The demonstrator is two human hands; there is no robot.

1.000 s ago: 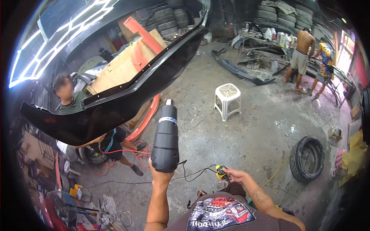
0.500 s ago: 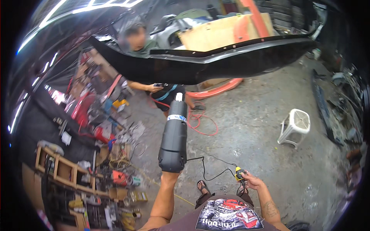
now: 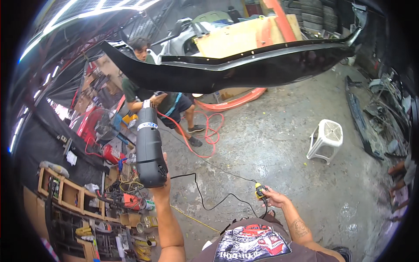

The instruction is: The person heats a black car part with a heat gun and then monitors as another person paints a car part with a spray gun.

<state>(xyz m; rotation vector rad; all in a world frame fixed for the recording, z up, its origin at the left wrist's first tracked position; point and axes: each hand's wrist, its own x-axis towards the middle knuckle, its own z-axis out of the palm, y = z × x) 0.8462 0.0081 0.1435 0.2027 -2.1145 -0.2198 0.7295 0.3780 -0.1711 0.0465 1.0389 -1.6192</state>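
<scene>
My left hand (image 3: 163, 187) is wrapped round the handle end of a black heat gun (image 3: 149, 153), held up with its metal nozzle pointing away from me. Much of that hand is hidden behind the tool's body. Lower and to the right, my right hand (image 3: 276, 199) grips a yellow and black cord connector (image 3: 261, 191), with black cord running from it. Across the far side hangs a long glossy black car bumper (image 3: 209, 81), beyond the nozzle and apart from it.
Behind the bumper's left part a person (image 3: 131, 89) in shorts stands near a loose red hose (image 3: 211, 142). A white plastic stool (image 3: 330, 133) is at the right. Wooden shelving (image 3: 72, 192) and clutter line the left; car parts (image 3: 388, 118) lie far right.
The heat gun and my left hand have moved left in the view. My right hand with the connector also appears farther left and slightly higher. The other person's position and posture have shifted.
</scene>
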